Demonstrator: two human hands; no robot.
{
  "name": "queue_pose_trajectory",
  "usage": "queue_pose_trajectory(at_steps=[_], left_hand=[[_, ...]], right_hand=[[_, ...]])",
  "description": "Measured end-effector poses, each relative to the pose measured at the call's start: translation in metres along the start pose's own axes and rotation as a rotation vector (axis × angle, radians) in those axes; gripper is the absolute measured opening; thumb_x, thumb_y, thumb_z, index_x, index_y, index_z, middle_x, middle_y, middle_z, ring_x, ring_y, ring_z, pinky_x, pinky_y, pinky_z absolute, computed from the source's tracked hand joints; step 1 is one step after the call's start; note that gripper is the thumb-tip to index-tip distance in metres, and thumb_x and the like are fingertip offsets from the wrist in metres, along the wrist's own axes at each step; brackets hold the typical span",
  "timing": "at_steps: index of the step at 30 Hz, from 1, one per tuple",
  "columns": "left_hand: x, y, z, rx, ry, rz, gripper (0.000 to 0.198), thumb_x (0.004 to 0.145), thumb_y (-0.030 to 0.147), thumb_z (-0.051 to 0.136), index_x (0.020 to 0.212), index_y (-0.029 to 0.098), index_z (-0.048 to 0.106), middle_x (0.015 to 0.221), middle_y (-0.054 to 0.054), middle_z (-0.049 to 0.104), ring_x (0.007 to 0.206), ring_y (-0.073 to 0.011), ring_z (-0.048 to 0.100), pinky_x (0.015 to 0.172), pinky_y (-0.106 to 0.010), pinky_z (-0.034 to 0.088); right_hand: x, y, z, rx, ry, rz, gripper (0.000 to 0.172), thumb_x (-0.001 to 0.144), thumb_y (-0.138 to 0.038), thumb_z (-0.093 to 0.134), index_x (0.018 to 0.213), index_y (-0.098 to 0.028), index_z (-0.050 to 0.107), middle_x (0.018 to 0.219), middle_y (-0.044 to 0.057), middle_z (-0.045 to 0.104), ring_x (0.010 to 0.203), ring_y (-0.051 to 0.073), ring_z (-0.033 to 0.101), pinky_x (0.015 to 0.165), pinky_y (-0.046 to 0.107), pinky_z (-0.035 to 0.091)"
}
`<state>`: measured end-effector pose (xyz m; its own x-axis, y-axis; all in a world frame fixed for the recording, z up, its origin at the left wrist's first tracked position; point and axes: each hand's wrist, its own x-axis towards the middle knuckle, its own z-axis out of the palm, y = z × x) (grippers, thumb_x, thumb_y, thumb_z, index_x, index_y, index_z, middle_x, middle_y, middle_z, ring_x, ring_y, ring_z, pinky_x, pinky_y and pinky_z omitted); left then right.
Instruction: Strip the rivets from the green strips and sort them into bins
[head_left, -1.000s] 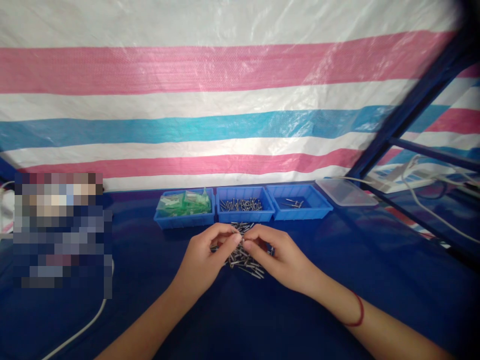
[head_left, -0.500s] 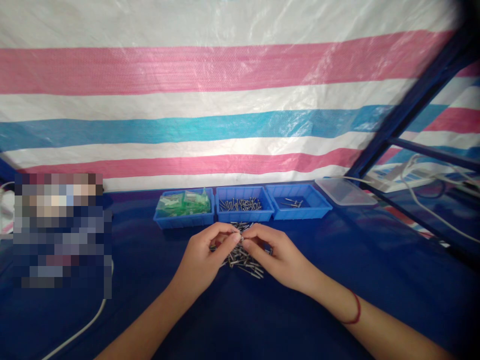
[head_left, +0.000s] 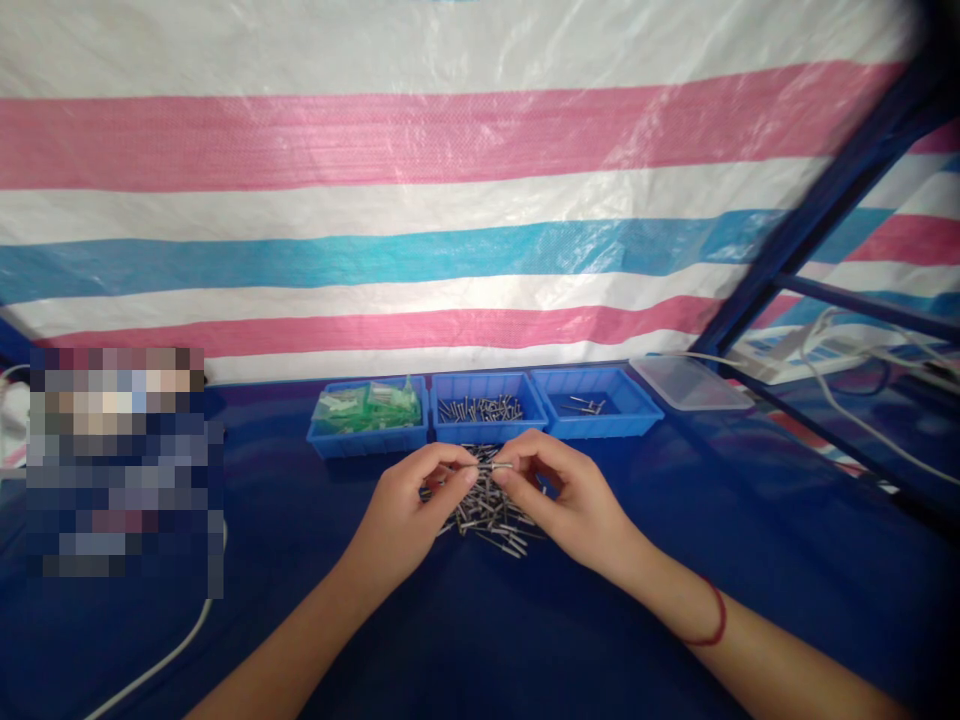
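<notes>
A thin silvery blind rivet (head_left: 493, 466) lies level between my two hands. My left hand (head_left: 416, 505) pinches one end of it between thumb and forefinger. At the other end, the thumb and forefinger of my right hand (head_left: 570, 500) are closed on it. Below the fingertips is a loose pile of blind rivets (head_left: 491, 518) on the dark blue table (head_left: 480, 630), partly hidden by both hands.
Behind the pile stand three blue bins: a left bin (head_left: 367, 442) with green plastic bags, a middle bin (head_left: 491, 432) with many rivets, and a right bin (head_left: 611, 428) with several. A clear lid (head_left: 694, 385) lies farther right. A white cable (head_left: 161, 655) crosses the left side.
My right hand has shifted slightly up and right, its fingertips moving along the rivet, so more of the rivet shows between the hands. My left hand is almost unmoved.
</notes>
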<state>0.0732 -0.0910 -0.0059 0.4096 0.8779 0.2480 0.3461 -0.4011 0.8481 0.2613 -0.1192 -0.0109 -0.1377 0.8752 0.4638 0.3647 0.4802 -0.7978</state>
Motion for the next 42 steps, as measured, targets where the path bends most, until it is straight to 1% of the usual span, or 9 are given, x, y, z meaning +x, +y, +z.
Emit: queue_pose_trajectory(at_steps=[6,9,12,14,19,25,31,36,42], left_hand=[[0.000,-0.006,0.002,0.139,-0.076,0.009,0.020,0.089,0.032,0.053,0.103,0.021,0.062,0.092,-0.001,0.068,0.078,-0.0144,0.061,0.072,-0.024,0.046],[0.000,-0.008,0.001,0.317,-0.117,0.064,0.025,0.090,0.030,0.053,0.113,0.023,0.058,0.099,-0.001,0.066,0.082,-0.0159,0.060,0.075,-0.027,0.045],[0.000,-0.009,-0.001,0.517,-0.197,0.167,0.019,0.091,0.031,0.051,0.105,0.023,0.062,0.099,-0.002,0.066,0.088,-0.0192,0.058,0.077,-0.031,0.041],[-0.001,-0.009,-0.002,0.597,-0.245,0.215,0.017,0.090,0.032,0.052,0.098,0.023,0.064,0.099,-0.002,0.066,0.089,-0.0199,0.056,0.078,-0.033,0.039],[-0.001,-0.008,0.000,0.702,-0.295,0.267,0.014,0.085,0.034,0.061,0.093,0.022,0.063,0.101,-0.002,0.062,0.090,-0.0202,0.053,0.076,-0.032,0.037],[-0.003,-0.008,0.003,0.766,-0.290,0.281,0.015,0.091,0.028,0.050,0.101,0.023,0.060,0.098,-0.003,0.061,0.088,-0.0193,0.053,0.073,-0.032,0.037],[-0.003,-0.011,0.007,0.814,-0.228,0.277,0.017,0.093,0.026,0.047,0.101,0.022,0.061,0.097,-0.004,0.060,0.086,-0.0194,0.052,0.073,-0.032,0.038],[-0.002,-0.014,0.006,0.804,-0.195,0.284,0.019,0.093,0.027,0.046,0.101,0.023,0.063,0.099,-0.004,0.059,0.088,-0.0201,0.050,0.074,-0.033,0.039],[0.001,-0.016,0.005,0.802,-0.169,0.262,0.020,0.093,0.021,0.045,0.100,0.023,0.064,0.099,-0.005,0.059,0.088,-0.0200,0.049,0.077,-0.033,0.040]], right_hand=[[0.008,0.001,-0.014,-0.164,0.063,-0.153,0.012,0.088,-0.027,0.054,0.082,-0.019,0.062,0.075,0.003,0.062,0.063,0.014,0.054,0.059,0.027,0.044],[0.019,0.013,-0.037,-0.339,0.263,-0.136,0.012,0.086,-0.027,0.056,0.081,-0.018,0.064,0.075,0.003,0.064,0.063,0.014,0.054,0.062,0.028,0.044],[0.029,0.033,-0.064,-0.542,0.507,-0.065,0.015,0.084,-0.030,0.057,0.081,-0.018,0.065,0.069,0.001,0.062,0.059,0.014,0.052,0.060,0.028,0.042],[0.034,0.048,-0.077,-0.643,0.566,-0.030,0.016,0.084,-0.030,0.056,0.081,-0.017,0.066,0.067,0.002,0.062,0.060,0.015,0.054,0.062,0.028,0.042],[0.037,0.063,-0.080,-0.781,0.461,-0.022,0.020,0.084,-0.032,0.056,0.088,-0.016,0.067,0.075,0.005,0.064,0.064,0.018,0.055,0.065,0.031,0.043],[0.030,0.041,-0.054,-0.660,0.324,-0.098,0.020,0.087,-0.029,0.053,0.094,-0.016,0.065,0.079,0.006,0.065,0.069,0.019,0.057,0.069,0.032,0.045],[0.021,0.025,-0.032,-0.565,0.108,-0.219,0.014,0.088,-0.022,0.051,0.091,-0.017,0.064,0.084,0.006,0.066,0.080,0.020,0.059,0.077,0.035,0.044],[0.016,0.017,-0.023,-0.519,-0.087,-0.292,0.014,0.089,-0.019,0.051,0.084,-0.018,0.063,0.083,0.005,0.066,0.077,0.018,0.058,0.075,0.033,0.044],[0.014,0.019,-0.015,-0.504,-0.192,-0.325,0.016,0.090,-0.019,0.050,0.081,-0.017,0.063,0.080,0.005,0.065,0.075,0.017,0.057,0.074,0.033,0.043]])
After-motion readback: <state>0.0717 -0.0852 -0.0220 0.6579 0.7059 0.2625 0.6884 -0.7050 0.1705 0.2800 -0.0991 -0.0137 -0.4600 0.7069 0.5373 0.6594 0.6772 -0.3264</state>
